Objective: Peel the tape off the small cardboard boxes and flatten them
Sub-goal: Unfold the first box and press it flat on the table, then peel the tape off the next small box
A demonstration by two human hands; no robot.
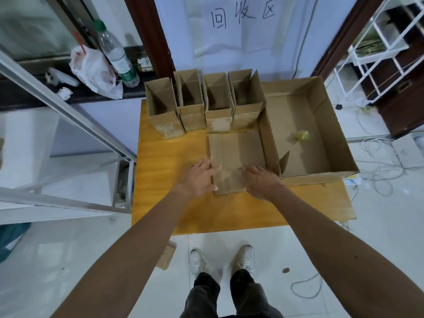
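Flattened box [237, 154] lies creased, brown.

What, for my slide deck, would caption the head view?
Left hand and right hand press a flat box; four open boxes stand behind.

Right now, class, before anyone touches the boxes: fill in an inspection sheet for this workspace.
Surface: yellow wooden table.
Job's things: four small boxes upright and open along the far edge; flattened box in front of them; large box at right holding a yellowish wad.
Clutter: bottle and plastic bag on the left ledge.
Hands: left hand and right hand, both open, press down on the flattened box.
Cables: white cables loose on the floor at right.
Surroundings: handwritten sign behind the table; white shelf rack at right.
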